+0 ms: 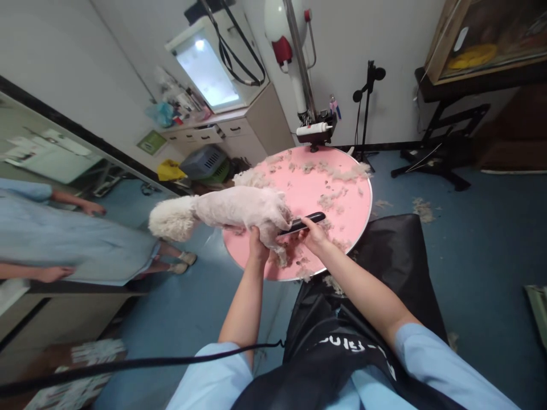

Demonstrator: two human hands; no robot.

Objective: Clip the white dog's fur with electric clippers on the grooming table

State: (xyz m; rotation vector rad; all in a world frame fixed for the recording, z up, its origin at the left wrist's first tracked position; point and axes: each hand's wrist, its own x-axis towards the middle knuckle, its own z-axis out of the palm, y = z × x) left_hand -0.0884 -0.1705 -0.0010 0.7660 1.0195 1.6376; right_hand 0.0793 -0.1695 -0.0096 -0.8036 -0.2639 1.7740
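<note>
A white dog, its body clipped short and its head still fluffy, stands on a round pink grooming table. The head reaches past the table's left edge, and the rump is toward the right. My left hand is closed around the dog's near hind leg at the thigh, thumb up; its other fingers are mostly hidden. A black hair clipper lies in my right hand, fingers wrapped around it from below. The clipper's front end is against the dog's rear, where the blade is hidden.
Tufts of cut hair litter the tabletop and floor. A white bottle sits in a holder at the table's back edge, beside a metal post. Another person in a blue gown stands at left. A black cord crosses the lower left.
</note>
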